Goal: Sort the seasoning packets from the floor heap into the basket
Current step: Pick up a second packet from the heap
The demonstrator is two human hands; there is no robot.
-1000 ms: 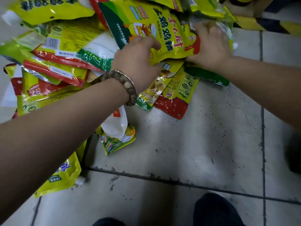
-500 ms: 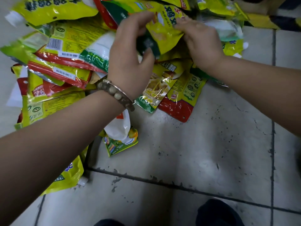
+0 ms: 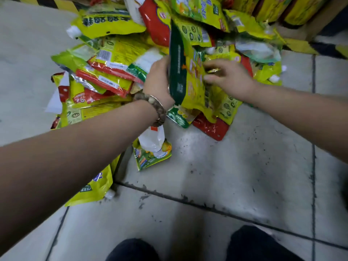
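Holding a yellow packet (image 3: 192, 91) up on its edge over the near side of the heap (image 3: 113, 59), we grip its dark green border with our left hand (image 3: 158, 80), the thumb on the near face and the fingers hidden behind it. Our right hand (image 3: 231, 80) comes in from the right, and its fingers (image 3: 212, 63) stretch loosely across the yellow front of the same packet. Blur keeps us from telling whether they pinch the film or only touch it. A bead bracelet (image 3: 155, 106) sits on our left wrist.

The heap spreads across the far left and far middle of the tiled floor (image 3: 235, 166), a jumble of yellow, red and green packets lying flat and overlapping. A red-edged packet (image 3: 211, 128) pokes out just below the one we hold. Nearer to us a small green packet (image 3: 153, 156) lies apart with a white pouch (image 3: 151, 139) on top of it. Another yellow packet (image 3: 94, 187) lies partly under our left forearm. Our dark knees (image 3: 131, 249) show at the near edge.
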